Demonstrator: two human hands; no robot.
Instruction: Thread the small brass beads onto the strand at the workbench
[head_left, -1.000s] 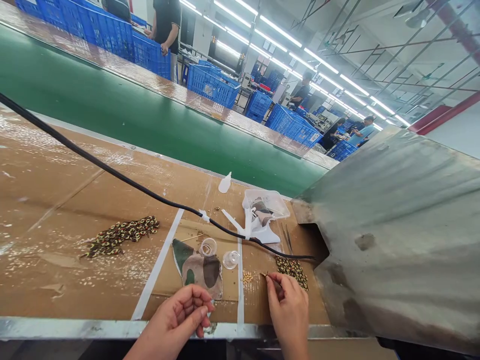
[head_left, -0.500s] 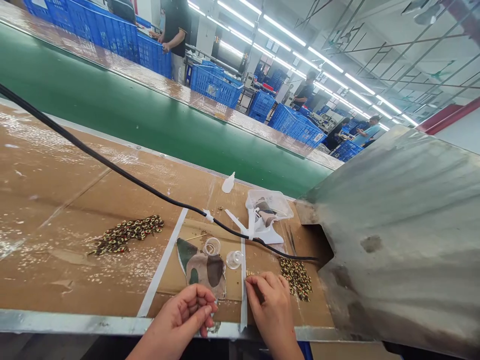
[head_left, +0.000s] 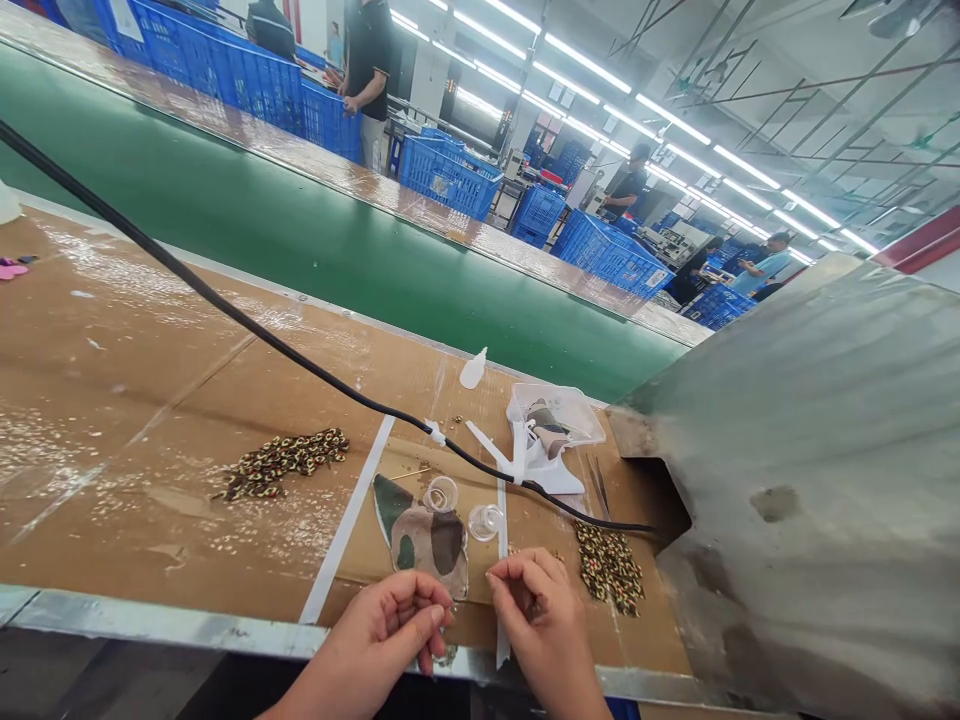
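My left hand [head_left: 401,625] is closed in a pinch at the bench's near edge; what its fingertips hold is too small to make out. To its right, my right hand [head_left: 544,620] also pinches, thumb against forefinger, with any piece between them too tiny to name. The fingertips of the two hands are a short gap apart. Just beyond them lies a camouflage cloth [head_left: 427,540], with two clear round dishes [head_left: 441,494] [head_left: 485,521] on and beside it. A pile of small dark-and-yellow patterned pieces [head_left: 609,568] lies right of my right hand.
Another patterned pile [head_left: 289,462] lies left on the cardboard. A black cable [head_left: 292,372] crosses the bench. Behind are a white bottle [head_left: 473,370], a clear tub [head_left: 577,415] and tweezers [head_left: 598,487]. A metal housing [head_left: 810,480] stands right; beyond runs a green conveyor [head_left: 322,260].
The view has shifted slightly left. My right hand has moved left and nearer to me, away from small pieces on the cardboard, closer to my left hand. My left hand stays pinched.
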